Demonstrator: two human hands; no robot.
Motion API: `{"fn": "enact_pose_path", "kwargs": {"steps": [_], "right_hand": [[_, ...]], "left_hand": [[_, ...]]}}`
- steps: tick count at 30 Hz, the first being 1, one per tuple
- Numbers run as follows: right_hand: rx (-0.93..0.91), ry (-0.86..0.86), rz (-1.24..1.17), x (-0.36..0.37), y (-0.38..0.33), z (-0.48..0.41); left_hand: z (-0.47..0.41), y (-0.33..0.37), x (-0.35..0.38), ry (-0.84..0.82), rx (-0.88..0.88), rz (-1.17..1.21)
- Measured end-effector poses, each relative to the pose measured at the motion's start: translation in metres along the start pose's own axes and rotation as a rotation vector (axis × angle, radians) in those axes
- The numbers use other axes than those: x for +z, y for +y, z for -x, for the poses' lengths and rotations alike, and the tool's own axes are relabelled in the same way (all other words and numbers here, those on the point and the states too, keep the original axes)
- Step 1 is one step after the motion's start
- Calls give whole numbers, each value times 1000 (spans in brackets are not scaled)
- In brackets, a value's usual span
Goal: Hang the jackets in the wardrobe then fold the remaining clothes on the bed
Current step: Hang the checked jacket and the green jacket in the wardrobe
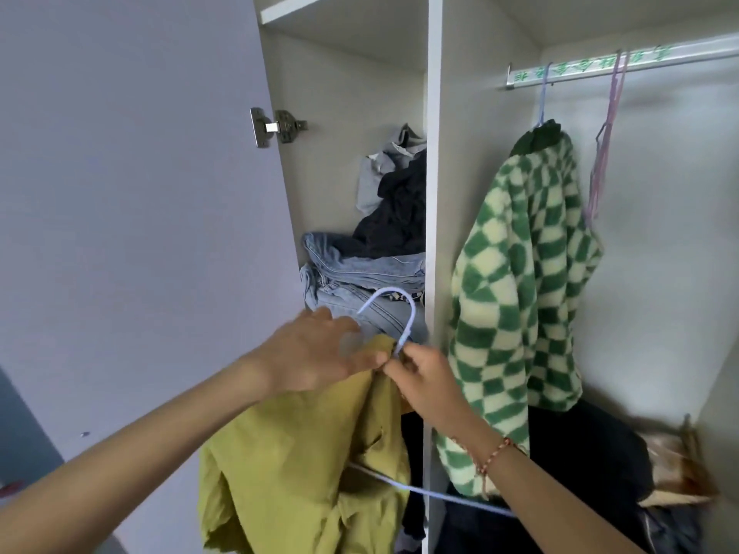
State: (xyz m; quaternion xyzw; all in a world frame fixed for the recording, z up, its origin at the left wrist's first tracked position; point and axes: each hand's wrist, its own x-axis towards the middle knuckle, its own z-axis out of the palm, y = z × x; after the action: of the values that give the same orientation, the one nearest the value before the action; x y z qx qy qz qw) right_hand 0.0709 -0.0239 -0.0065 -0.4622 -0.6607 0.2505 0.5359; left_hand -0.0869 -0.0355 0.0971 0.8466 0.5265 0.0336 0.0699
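An olive-yellow jacket [292, 465] hangs in front of me on a light blue hanger [400, 313], whose hook sticks up above both hands. My left hand [316, 357] holds the jacket's collar just left of the hook's base. My right hand [424, 377] pinches the hanger's neck and the cloth there. The hanger's lower bar runs out to the right beneath my right forearm. A green and cream checked fleece jacket [520, 297] hangs from the wardrobe rail [624, 64] in the right compartment.
Two bare pink hangers [604, 153] hang on the rail right of the fleece. The left compartment holds a shelf piled with jeans [360, 273] and dark clothes [400, 209]. A white divider [434, 193] separates the compartments. The open door [140, 193] stands left. Dark clothes and a bag lie on the wardrobe floor.
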Motion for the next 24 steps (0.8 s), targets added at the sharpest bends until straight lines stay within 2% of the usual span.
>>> {"fn": "enact_pose_path", "kwargs": {"steps": [1, 4, 6, 7, 9, 11, 12, 13, 15, 18, 20, 22, 24], "right_hand": [[-19, -20, 32, -2, 0, -5], [-80, -36, 141, -5, -4, -11], [-103, -32, 197, -4, -9, -9], [-128, 34, 233, -6, -10, -8], [-289, 310, 318, -13, -11, -4], [-455, 559, 287, -14, -10, 14], [-490, 571, 204, -9, -5, 33], [-487, 508, 112, 1, 8, 54], [-282, 327, -7, 24, 34, 91], [324, 271, -191, 44, 52, 85], [610, 187, -345, 41, 48, 52], [641, 57, -325, 43, 43, 25], [592, -125, -400, 51, 38, 14]], "left_hand": [[-2, -5, 2, -6, 31, -30], [-4, -7, 15, -132, 65, 281], [-9, -15, 23, -84, 65, 390], [-12, -20, 25, -29, 54, 408], [-16, -31, 26, 98, 22, 427], [-20, -42, 24, 204, -66, 519], [-22, -47, 22, 248, -120, 593], [-23, -51, 21, 290, -167, 670], [-22, -56, 20, 363, -243, 788], [-18, -56, 22, 412, -259, 886], [-14, -53, 20, 409, -252, 960], [-7, -49, 19, 393, -238, 982], [-1, -43, 21, 371, -212, 987]]}}
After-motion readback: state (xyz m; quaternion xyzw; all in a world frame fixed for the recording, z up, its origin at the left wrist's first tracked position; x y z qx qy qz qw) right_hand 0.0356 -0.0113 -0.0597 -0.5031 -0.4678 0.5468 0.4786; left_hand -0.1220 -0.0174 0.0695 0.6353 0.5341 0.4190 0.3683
